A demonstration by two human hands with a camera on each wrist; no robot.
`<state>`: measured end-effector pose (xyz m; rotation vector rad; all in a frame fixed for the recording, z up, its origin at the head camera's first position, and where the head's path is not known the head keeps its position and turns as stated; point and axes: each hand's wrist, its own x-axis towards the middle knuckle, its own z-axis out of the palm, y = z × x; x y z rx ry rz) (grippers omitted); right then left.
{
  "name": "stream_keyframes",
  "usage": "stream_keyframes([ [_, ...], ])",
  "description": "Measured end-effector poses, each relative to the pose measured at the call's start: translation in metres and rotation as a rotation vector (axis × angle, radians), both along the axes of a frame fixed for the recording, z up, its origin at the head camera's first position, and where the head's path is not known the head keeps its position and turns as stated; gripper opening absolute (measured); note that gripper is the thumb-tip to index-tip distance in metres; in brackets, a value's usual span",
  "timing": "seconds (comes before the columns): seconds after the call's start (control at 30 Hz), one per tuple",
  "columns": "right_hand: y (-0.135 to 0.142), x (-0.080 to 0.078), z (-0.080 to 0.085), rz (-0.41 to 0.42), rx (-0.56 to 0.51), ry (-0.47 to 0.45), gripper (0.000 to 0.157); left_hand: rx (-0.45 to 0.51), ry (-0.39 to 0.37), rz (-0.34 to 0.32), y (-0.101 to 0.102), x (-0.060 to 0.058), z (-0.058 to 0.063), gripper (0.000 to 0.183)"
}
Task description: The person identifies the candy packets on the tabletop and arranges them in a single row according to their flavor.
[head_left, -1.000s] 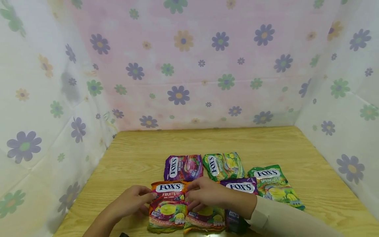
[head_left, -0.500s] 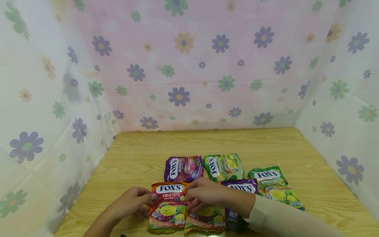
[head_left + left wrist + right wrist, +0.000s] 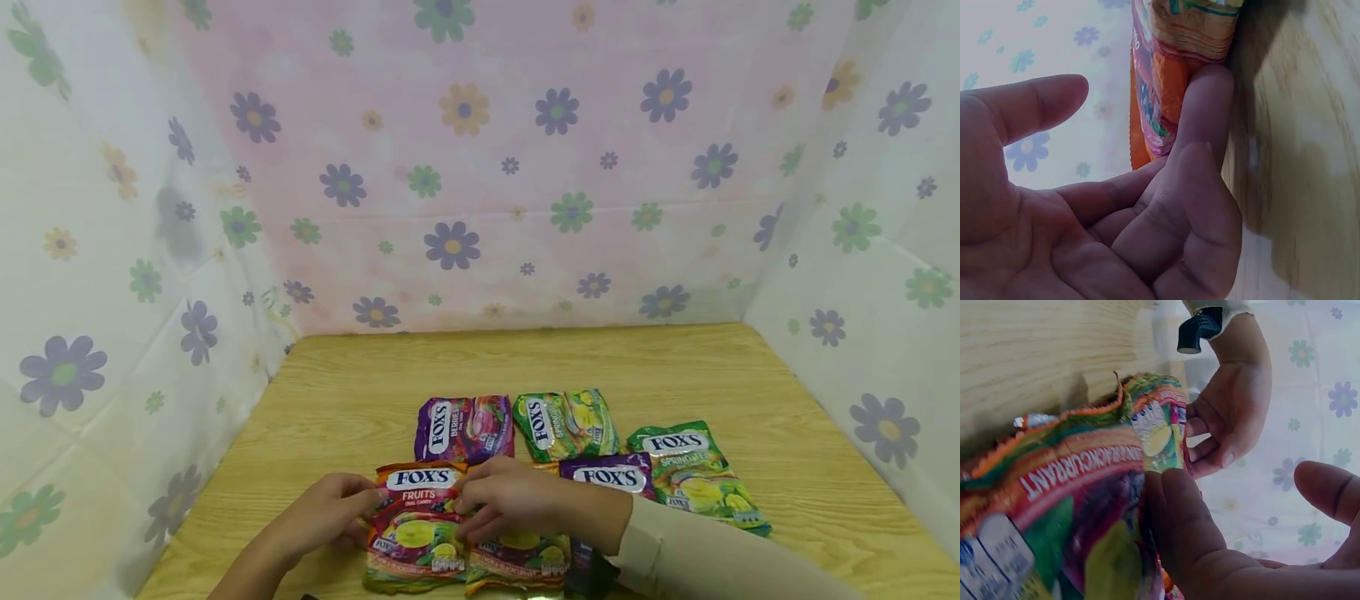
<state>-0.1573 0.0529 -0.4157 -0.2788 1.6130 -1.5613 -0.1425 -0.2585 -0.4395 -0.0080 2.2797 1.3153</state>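
Observation:
Two orange-topped Fox's Fruits candy bags lie side by side near the table's front. My left hand (image 3: 318, 517) touches the outer side of the left candy bag (image 3: 416, 546); in the left wrist view its fingers (image 3: 1207, 112) meet the bag's side while the thumb stands away. Over the right candy bag (image 3: 517, 558) reaches my right hand (image 3: 517, 504), covering much of that bag. Its fingertips (image 3: 1172, 487) lie at the seam between the two bags in the right wrist view, thumb apart from the bag. Neither hand pinches a bag.
Behind lie a purple Berries bag (image 3: 465, 429) and a green Spring Tea bag (image 3: 566, 423). Another purple bag (image 3: 611, 475) sits partly under my right forearm, beside a second green bag (image 3: 697, 475). Flowered cloth walls (image 3: 525, 192) bound the wooden table (image 3: 360, 367).
The left Fruits bag has shifted slightly to the left. My right hand has moved left along with it, and my left hand has drawn a little left too.

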Motion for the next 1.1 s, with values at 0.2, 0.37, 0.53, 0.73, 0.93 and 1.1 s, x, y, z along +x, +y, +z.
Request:
stream_keyframes([
  [0.2,-0.008,0.003,0.0,-0.071,-0.055,-0.054,0.014,-0.011,-0.002,0.036,-0.012,0.005,0.0,0.059],
  [0.37,-0.011,0.009,0.003,-0.095,-0.043,-0.047,0.016,0.012,-0.016,0.034,-0.015,0.008,0.002,0.057],
  [0.53,-0.001,0.012,0.0,-0.12,-0.029,-0.081,0.024,0.047,-0.034,-0.003,-0.003,0.004,-0.003,0.055],
  [0.73,0.014,0.013,-0.001,-0.143,-0.042,-0.083,0.02,0.081,-0.036,-0.016,0.01,-0.004,-0.006,0.053],
  [0.93,0.008,0.011,0.001,-0.11,-0.061,-0.054,0.008,0.071,-0.025,0.022,0.003,0.001,-0.002,0.057],
  [1.1,-0.003,0.01,0.001,-0.095,-0.071,-0.049,0.056,0.057,-0.001,0.041,-0.005,0.009,0.004,0.056],
])
